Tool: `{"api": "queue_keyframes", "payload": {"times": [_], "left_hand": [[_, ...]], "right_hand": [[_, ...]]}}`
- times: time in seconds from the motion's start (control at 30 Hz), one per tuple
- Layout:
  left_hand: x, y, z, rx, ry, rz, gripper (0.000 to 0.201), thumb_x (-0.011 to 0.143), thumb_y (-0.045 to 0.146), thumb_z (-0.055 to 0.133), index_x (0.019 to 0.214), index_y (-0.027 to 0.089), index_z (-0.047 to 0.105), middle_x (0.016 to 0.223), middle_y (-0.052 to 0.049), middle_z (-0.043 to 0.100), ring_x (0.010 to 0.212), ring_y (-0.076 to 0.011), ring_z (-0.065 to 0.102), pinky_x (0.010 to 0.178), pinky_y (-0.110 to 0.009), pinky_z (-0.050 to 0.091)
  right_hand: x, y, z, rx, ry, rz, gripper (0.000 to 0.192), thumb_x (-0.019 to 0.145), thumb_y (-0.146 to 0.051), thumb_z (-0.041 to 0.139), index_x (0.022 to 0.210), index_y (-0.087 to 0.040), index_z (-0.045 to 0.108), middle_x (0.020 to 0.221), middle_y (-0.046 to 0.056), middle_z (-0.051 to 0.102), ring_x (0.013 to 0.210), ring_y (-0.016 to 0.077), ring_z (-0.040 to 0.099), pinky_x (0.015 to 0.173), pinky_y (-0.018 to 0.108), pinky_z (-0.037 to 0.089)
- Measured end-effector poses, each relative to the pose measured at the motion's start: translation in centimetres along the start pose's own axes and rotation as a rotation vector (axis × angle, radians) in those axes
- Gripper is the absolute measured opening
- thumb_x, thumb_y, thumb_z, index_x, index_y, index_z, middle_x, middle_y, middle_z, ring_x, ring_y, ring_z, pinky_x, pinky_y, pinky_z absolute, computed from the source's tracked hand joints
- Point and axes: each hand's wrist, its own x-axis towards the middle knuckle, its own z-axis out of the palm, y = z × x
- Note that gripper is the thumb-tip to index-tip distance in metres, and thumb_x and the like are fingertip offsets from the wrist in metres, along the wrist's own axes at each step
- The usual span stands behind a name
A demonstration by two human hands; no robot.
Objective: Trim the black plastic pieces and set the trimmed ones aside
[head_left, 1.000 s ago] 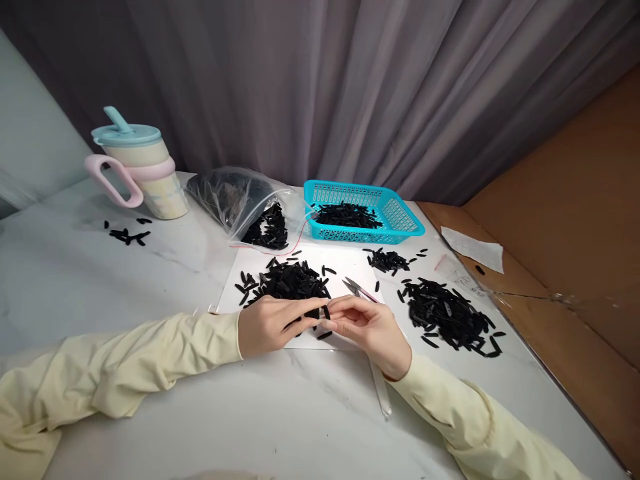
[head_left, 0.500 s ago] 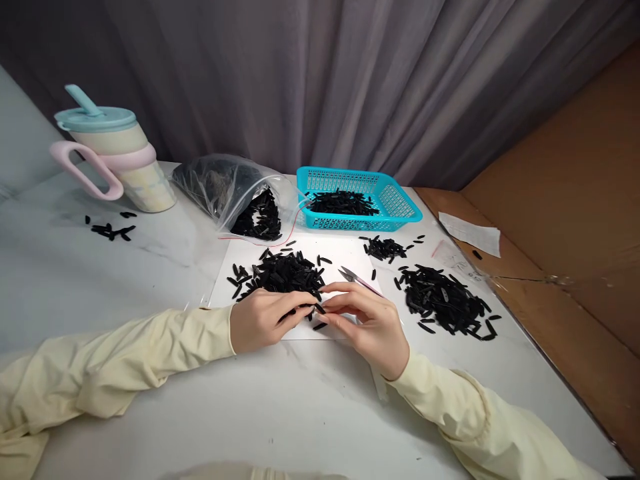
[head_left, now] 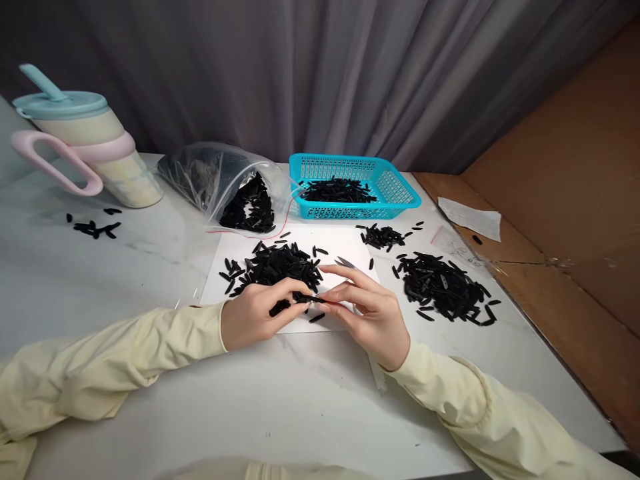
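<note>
Left hand [head_left: 255, 317] and right hand [head_left: 367, 313] meet fingertip to fingertip over the near edge of a white paper sheet [head_left: 340, 243], both pinched closed on one small black oblong plastic piece [head_left: 307, 299] held between them. A few more black pieces sit under the left fingers. Just beyond the grip lies a loose heap of the same black pieces [head_left: 277, 265]; slim metal snips [head_left: 345, 263] show past the right fingers. Farther right of the grip, a second black heap [head_left: 443, 290]; beyond it, a turquoise slotted plastic basket [head_left: 400, 193] and a clear plastic bag [head_left: 220, 180]; far left, a pastel lidded mug [head_left: 95, 157] on the white marble-look table [head_left: 150, 393]
</note>
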Motion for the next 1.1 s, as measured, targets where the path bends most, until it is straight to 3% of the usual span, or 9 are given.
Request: {"api": "queue_keyframes", "payload": {"times": [0.13, 0.33, 0.77, 1.1], "left_hand": [[0.46, 0.31, -0.47, -0.159, -0.134, -0.202, 0.017, 0.083, 0.025, 0.054, 0.098, 0.017, 0.059, 0.05, 0.008, 0.051, 0.041, -0.0048, 0.041, 0.043, -0.016, 0.034], [0.62, 0.2, -0.51, -0.249, -0.154, -0.284, 0.016, 0.083, 0.025, 0.053, 0.094, 0.017, 0.061, 0.05, 0.008, 0.054, 0.041, -0.0047, 0.041, 0.042, -0.016, 0.033], [0.51, 0.09, -0.26, -0.181, -0.025, -0.177, 0.012, 0.082, 0.019, 0.056, 0.093, 0.015, 0.058, 0.052, 0.008, 0.053, 0.045, -0.0037, 0.046, 0.048, -0.014, 0.037], [0.31, 0.07, -0.1, -0.099, 0.037, -0.081, 0.012, 0.082, 0.018, 0.056, 0.094, 0.016, 0.058, 0.059, 0.005, 0.061, 0.044, -0.0032, 0.048, 0.047, -0.012, 0.041]], "right_hand": [[0.01, -0.21, 0.04, 0.023, 0.015, -0.027, 0.012, 0.078, -0.008, 0.06, 0.072, -0.017, 0.062, 0.11, 0.011, 0.061, 0.076, 0.0167, 0.065, 0.07, 0.032, 0.055], [0.13, -0.36, 0.07, 0.085, 0.005, 0.001, 0.014, 0.078, -0.007, 0.058, 0.068, -0.017, 0.06, 0.109, 0.011, 0.06, 0.073, 0.0154, 0.064, 0.07, 0.032, 0.054], [0.44, -0.29, -0.09, 0.302, -0.037, 0.282, 0.01, 0.078, -0.016, 0.064, 0.082, -0.022, 0.071, 0.102, 0.005, 0.065, 0.096, 0.0173, 0.06, 0.08, 0.031, 0.054], [0.56, 0.05, -0.01, 0.438, -0.045, 0.349, 0.013, 0.075, -0.02, 0.068, 0.087, -0.021, 0.071, 0.102, 0.006, 0.065, 0.098, 0.0181, 0.06, 0.086, 0.032, 0.053]]}}
